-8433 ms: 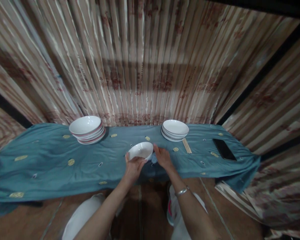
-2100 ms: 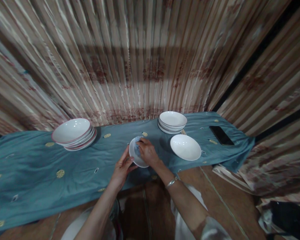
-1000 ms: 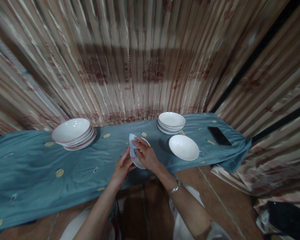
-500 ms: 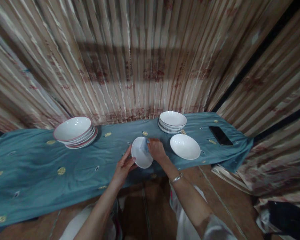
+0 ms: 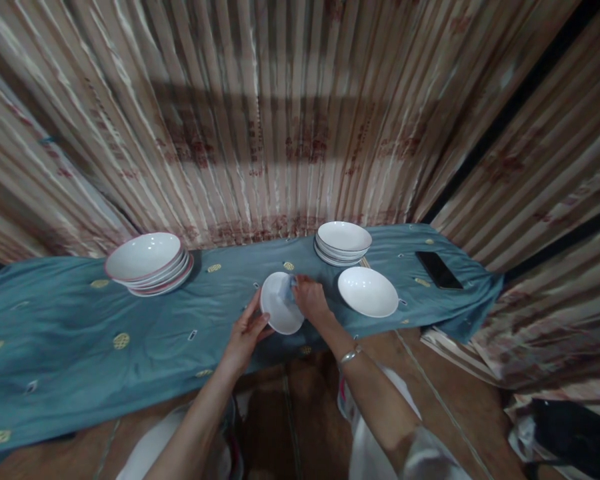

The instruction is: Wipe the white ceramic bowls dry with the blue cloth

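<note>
A small white bowl (image 5: pixel 279 313) is tilted up over the front part of the table, its inside facing me. My left hand (image 5: pixel 247 327) grips it by the left rim, thumb at the inner edge and fingers behind. Inside the bowl, on its upper right, my right hand (image 5: pixel 309 297) presses a light-blue cloth (image 5: pixel 288 288), closed around it. Part of the cloth is hidden by the fingers. Just right of that hand, a white shallow bowl (image 5: pixel 367 293) rests on the tablecloth.
Red-rimmed bowls and plates (image 5: pixel 147 263) are stacked at the left. Dark-rimmed bowls (image 5: pixel 343 241) form another stack at the back, with chopsticks (image 5: pixel 365 263) beside it. A black phone (image 5: pixel 439 270) lies to the right on the teal tablecloth (image 5: pixel 160 340). A pleated curtain (image 5: pixel 280 133) hangs behind.
The whole view has shifted very slightly. Both hands keep hold of the bowl and cloth, with the right hand moved only a little against the bowl.
</note>
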### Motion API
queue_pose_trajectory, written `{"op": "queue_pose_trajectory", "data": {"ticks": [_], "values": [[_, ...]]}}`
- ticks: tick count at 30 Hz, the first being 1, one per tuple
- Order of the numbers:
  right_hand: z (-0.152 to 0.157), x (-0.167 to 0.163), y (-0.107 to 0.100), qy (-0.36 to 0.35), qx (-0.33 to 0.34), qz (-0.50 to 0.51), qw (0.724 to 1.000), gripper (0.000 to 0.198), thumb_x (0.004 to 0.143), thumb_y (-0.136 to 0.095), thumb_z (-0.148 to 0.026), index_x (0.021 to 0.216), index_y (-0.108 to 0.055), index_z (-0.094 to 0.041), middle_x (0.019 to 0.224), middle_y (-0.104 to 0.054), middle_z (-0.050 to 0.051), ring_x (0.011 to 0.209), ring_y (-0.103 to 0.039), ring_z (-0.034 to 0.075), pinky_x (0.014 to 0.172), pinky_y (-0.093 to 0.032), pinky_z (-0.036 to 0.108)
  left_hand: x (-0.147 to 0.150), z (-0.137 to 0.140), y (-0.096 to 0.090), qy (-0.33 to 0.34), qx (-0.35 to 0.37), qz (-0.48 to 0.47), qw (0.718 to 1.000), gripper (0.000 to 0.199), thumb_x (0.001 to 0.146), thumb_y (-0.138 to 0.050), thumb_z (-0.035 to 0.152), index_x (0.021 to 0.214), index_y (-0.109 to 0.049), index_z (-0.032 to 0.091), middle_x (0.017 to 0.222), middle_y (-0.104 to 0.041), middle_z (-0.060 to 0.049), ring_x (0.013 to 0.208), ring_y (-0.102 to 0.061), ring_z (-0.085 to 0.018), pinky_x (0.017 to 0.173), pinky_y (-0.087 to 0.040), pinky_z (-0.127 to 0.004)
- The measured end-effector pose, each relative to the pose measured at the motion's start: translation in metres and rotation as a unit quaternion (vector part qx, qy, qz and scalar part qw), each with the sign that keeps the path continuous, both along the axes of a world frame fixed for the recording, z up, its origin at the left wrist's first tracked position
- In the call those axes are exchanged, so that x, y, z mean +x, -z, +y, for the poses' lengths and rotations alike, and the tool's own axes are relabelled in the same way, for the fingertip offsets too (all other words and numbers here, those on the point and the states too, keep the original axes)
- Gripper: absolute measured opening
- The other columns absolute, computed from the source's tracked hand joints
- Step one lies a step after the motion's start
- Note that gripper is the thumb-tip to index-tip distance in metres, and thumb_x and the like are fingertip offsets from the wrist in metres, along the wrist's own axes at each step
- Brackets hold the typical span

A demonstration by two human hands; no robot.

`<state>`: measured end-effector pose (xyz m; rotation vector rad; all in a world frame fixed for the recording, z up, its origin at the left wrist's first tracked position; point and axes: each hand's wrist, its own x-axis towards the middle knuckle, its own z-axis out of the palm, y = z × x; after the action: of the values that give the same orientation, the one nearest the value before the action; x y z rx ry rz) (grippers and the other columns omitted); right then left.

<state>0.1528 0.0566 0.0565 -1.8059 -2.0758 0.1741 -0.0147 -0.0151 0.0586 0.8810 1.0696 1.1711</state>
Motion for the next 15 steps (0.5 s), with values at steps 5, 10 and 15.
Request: {"op": "queue_pose_trajectory", "data": {"ticks": [5,10,15], "values": [[0.005,-0.016,0.005,-0.049,0.063,0.143,0.987,0.031,0.09,-0.047,-0.015,0.119,-0.056,-0.009,0.118,-0.064,0.021,0.111,-0.062,0.026,0.097,-0.048,0.039,0.001,0.0,-0.001,-0.003,-0.006,-0.005,1.0,0.075,0.065,-0.079,0.041,0.135,-0.051,0.036,0.148,-0.045,-0.005,0.121,-0.054,-0.032,0.082,-0.057,-0.039],[-0.01,-0.031,0.004,-0.131,0.101,0.258,0.952,0.04,0.089,-0.046,-0.02,0.127,-0.055,-0.012,0.137,-0.054,0.016,0.13,-0.047,0.023,0.111,-0.036,0.039,0.001,-0.001,0.002,0.0,0.005,-0.016,1.0,0.071,0.069,-0.076,0.039,0.135,-0.05,0.038,0.149,-0.042,-0.003,0.124,-0.052,-0.031,0.086,-0.056,-0.04],[-0.03,-0.027,-0.004,-0.228,0.045,0.385,0.893,0.033,0.089,-0.046,-0.021,0.115,-0.066,-0.02,0.134,-0.058,0.008,0.127,-0.051,0.018,0.109,-0.038,0.035,0.001,0.0,0.009,-0.028,-0.019,-0.032,0.999,0.072,0.064,-0.079,0.039,0.132,-0.055,0.032,0.145,-0.047,-0.007,0.125,-0.051,-0.033,0.089,-0.055,-0.044]]}}
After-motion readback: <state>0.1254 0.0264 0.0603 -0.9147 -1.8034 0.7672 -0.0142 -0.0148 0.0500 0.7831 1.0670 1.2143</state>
